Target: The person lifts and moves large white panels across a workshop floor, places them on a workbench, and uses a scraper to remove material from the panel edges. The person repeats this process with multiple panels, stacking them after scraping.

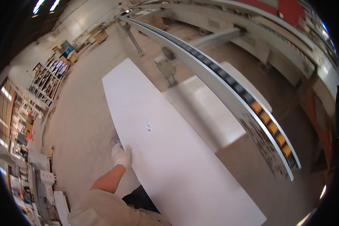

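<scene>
Above the concrete floor (75,124), a long white board (169,143) extends diagonally from the person's body toward the conveyor area, its near end cut off by the lower border of the view. The left hand (121,156), in a white glove, holds the board at its left long edge; the fingers beneath the board are hidden. The right hand is outside the view, so its state cannot be told. A small printed label (149,127) is located on the upper face of the board, near mid-width. It cannot be told whether the far end of the board contacts the floor. To the right of the board, and apart from it, runs a roller rail (207,77) fitted with black rollers; a group of orange rollers (272,128) occupies its near end. Between the board's right long edge and the rail, a pale rectangular area (214,118) is visible at floor level. A beige sleeve (101,209) covers the upper part of the left arm. A storage rack (49,84) is positioned along the left wall.
</scene>
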`<state>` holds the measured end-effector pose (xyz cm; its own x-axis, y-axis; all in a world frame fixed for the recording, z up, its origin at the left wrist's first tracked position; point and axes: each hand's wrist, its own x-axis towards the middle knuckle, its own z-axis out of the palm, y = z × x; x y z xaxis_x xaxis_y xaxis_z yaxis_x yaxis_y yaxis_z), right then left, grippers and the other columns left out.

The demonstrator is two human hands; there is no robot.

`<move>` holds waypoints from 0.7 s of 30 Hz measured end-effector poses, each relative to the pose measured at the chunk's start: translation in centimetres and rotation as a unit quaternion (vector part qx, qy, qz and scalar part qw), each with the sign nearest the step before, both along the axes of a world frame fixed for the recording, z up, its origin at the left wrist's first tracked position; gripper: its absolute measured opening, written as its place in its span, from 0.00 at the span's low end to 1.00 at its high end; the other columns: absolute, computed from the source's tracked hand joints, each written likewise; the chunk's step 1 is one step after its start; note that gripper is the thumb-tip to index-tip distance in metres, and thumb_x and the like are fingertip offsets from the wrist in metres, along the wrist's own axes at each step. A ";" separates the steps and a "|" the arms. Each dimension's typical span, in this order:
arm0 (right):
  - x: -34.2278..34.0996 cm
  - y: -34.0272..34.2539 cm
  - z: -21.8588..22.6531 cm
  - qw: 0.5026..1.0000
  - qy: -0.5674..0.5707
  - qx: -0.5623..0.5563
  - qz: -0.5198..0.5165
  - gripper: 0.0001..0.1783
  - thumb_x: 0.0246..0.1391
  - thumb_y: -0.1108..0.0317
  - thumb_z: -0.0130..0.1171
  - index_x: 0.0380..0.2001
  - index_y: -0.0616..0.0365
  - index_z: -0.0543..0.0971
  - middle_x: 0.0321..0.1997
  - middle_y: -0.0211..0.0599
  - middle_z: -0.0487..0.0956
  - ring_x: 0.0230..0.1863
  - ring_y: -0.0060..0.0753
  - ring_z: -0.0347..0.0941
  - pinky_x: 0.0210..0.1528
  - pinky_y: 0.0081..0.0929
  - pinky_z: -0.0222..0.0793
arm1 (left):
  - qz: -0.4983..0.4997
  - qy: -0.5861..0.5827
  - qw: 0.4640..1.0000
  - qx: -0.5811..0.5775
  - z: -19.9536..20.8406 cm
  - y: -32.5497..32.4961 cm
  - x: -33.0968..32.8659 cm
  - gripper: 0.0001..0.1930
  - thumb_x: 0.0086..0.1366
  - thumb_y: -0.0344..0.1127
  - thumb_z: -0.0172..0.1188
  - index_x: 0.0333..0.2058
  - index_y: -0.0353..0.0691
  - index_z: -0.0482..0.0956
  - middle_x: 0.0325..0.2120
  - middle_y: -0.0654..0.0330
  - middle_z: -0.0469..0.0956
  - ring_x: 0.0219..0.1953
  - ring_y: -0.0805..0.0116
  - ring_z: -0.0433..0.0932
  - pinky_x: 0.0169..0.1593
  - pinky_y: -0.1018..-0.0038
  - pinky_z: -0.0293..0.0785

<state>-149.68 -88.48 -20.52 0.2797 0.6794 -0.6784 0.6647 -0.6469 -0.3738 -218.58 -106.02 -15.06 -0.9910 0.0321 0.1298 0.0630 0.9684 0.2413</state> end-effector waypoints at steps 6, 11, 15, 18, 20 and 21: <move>-3.8 1.2 -1.5 0.840 -0.336 -0.112 0.412 0.26 0.68 0.51 0.52 0.62 0.52 0.77 0.54 0.40 0.82 0.53 0.42 0.78 0.50 0.50 0.69 | 0.095 -0.222 0.803 0.545 -8.9 -3.7 -5.1 0.29 0.80 0.51 0.42 0.64 0.31 0.71 0.61 0.49 0.77 0.61 0.53 0.77 0.64 0.64 0.73; -1.1 0.0 -2.4 0.695 -0.458 -0.166 0.529 0.29 0.68 0.50 0.53 0.66 0.52 0.75 0.59 0.42 0.82 0.59 0.44 0.78 0.56 0.58 0.70 | 0.036 -0.234 0.820 0.521 -9.9 -0.7 -6.7 0.31 0.79 0.54 0.41 0.62 0.30 0.71 0.57 0.45 0.79 0.59 0.49 0.79 0.62 0.60 0.74; -0.8 0.6 -1.9 0.647 -0.489 -0.181 0.556 0.31 0.67 0.50 0.53 0.69 0.53 0.74 0.64 0.43 0.81 0.63 0.45 0.79 0.60 0.64 0.70 | 0.075 -0.177 0.952 0.237 -6.6 1.6 -6.0 0.33 0.76 0.58 0.44 0.61 0.30 0.70 0.59 0.37 0.75 0.58 0.39 0.78 0.63 0.51 0.72; -1.8 1.1 -0.3 0.679 -0.455 -0.194 0.542 0.30 0.66 0.53 0.55 0.67 0.53 0.76 0.59 0.43 0.85 0.58 0.42 0.83 0.58 0.61 0.73 | 0.094 -0.194 0.964 0.156 -5.0 2.3 -4.8 0.36 0.76 0.57 0.44 0.64 0.27 0.66 0.66 0.33 0.68 0.63 0.36 0.74 0.67 0.51 0.68; -1.8 0.9 0.9 0.635 -0.448 -0.210 0.593 0.25 0.65 0.55 0.56 0.62 0.54 0.81 0.53 0.40 0.88 0.52 0.39 0.86 0.55 0.54 0.76 | 0.074 -0.205 0.965 0.148 -4.5 2.2 -3.8 0.39 0.76 0.57 0.43 0.67 0.22 0.62 0.69 0.32 0.63 0.68 0.36 0.68 0.72 0.54 0.62; -1.5 1.2 1.3 0.884 -0.287 -0.041 0.367 0.19 0.69 0.55 0.53 0.55 0.53 0.81 0.49 0.40 0.85 0.49 0.38 0.81 0.49 0.45 0.75 | 0.034 -0.194 0.970 0.146 -4.1 2.2 -3.3 0.40 0.77 0.57 0.43 0.68 0.19 0.60 0.70 0.31 0.62 0.71 0.37 0.64 0.75 0.56 0.58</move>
<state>-151.15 -87.25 -19.20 0.0983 0.7758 -0.6233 0.9814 0.0281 0.1897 -221.90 -103.79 -19.15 -0.9657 -0.0179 -0.2592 -0.1495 0.8542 0.4980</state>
